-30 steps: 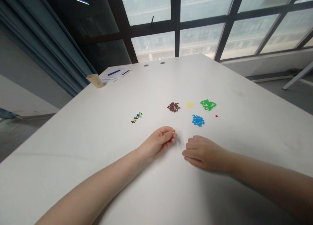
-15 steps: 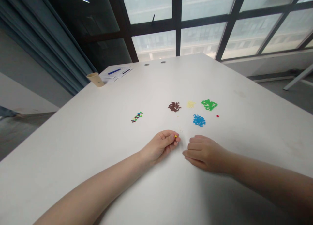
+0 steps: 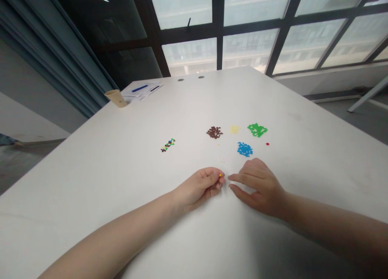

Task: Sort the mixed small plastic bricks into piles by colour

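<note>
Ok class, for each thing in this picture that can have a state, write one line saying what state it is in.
Left hand: closed, pinching a tiny yellow piece.
Right hand: open, fingers spread.
Blue pile: loose heap of small pieces.
Green pile: loose heap, spread wider.
Mixed-colour strip: pieces laid in a narrow line.
Paper sheets: lying flat, pen on top.
</note>
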`<state>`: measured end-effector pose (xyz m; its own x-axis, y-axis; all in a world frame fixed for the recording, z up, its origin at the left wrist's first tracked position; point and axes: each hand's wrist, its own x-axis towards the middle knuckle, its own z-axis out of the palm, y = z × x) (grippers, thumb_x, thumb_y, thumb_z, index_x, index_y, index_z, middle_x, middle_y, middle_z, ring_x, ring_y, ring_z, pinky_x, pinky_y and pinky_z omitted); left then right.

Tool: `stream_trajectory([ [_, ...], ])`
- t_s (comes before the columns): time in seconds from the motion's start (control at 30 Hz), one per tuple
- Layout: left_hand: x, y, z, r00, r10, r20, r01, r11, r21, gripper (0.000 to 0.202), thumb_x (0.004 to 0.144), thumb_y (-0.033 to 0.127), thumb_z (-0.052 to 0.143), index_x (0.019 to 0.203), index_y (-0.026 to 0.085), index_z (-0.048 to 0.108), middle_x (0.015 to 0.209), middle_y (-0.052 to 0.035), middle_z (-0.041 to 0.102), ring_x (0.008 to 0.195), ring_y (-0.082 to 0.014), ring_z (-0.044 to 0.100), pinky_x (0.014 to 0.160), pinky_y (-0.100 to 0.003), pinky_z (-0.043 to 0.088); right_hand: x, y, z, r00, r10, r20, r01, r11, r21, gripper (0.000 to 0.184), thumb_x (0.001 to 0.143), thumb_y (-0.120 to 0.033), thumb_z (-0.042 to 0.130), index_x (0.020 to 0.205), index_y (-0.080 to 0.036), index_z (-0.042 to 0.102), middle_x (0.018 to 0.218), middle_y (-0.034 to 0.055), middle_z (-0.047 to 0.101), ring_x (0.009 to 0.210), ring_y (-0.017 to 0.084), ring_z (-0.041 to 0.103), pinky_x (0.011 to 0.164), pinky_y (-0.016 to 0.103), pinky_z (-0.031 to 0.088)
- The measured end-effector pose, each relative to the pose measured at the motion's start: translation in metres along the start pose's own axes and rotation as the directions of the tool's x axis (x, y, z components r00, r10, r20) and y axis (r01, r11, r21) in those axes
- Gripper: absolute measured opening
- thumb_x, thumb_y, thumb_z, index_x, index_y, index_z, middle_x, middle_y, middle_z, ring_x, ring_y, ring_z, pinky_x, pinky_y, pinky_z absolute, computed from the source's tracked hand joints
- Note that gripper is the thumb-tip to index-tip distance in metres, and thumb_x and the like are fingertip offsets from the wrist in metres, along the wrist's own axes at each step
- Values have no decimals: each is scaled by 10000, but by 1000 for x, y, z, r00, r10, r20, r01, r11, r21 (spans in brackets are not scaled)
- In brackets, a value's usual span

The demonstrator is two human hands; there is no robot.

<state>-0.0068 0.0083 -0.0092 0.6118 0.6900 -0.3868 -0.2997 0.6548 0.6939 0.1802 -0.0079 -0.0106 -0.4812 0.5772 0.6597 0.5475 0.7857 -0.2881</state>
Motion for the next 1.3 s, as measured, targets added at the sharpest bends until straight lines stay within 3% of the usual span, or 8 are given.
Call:
stream_trajectory([
  [0.13,-5,-3,6,998,-55,33,52,996,70,288,612,369,723,647,119,583,573,22,502,511,-41,399,483,-159,278,2,-7,-3,999,39,-24,-37,998,60,91,748,-185,578,836,-181,601,626,-4,561,612,127,475,634,299,328],
  [0.43,-4,-6,9,998,-42,49,34,987,155,386,602,459,696,559,109,538,499,41,401,491,-50,291,490,-208,191,2,-8,1,995,82,-56,-74,990,123,95,730,-192,599,825,-191,609,620,-17,559,600,119,477,617,290,336],
  [0.7,1,-12,6,999,-38,9,37,989,141,404,590,490,690,573,111,551,511,30,434,499,-54,315,492,-212,186,4,-13,1,991,121,-63,-112,984,138,46,748,-170,584,743,-181,628,571,-17,554,566,112,469,605,281,329],
  [0.83,5,-14,0,997,-73,-18,75,984,165,442,620,544,636,663,105,614,577,8,489,527,-56,361,487,-199,211,21,-2,-4,976,211,-52,-209,977,45,79,751,-208,592,721,-188,661,526,-24,543,545,105,468,614,269,330],
  [0.97,7,-13,-3,992,-127,-17,128,966,224,461,632,556,616,738,109,654,648,-18,554,574,-69,412,521,-200,274,46,31,-1,905,405,130,-386,911,-148,129,768,-269,579,754,-222,697,609,-3,625,582,122,510,589,263,314],
  [1.1,7,-13,-4,992,-127,-8,125,969,213,446,638,546,617,731,112,660,690,-28,583,595,-74,435,548,-205,299,64,60,16,814,519,261,-422,837,-348,164,794,-302,549,810,-250,704,835,12,685,769,160,567,694,289,326],
  [1.2,7,-14,-4,992,-128,3,125,972,201,456,618,558,625,714,113,659,682,-24,580,584,-69,437,534,-200,287,71,69,30,764,581,280,-429,782,-452,158,781,-321,562,803,-270,710,850,21,677,815,186,559,700,310,314],
  [1.3,9,-14,-5,991,-133,24,126,971,204,481,603,577,623,707,109,657,667,-29,581,581,-71,441,523,-200,276,73,70,40,749,612,255,-443,748,-494,167,778,-329,562,792,-264,715,837,50,663,829,212,545,669,319,303],
])
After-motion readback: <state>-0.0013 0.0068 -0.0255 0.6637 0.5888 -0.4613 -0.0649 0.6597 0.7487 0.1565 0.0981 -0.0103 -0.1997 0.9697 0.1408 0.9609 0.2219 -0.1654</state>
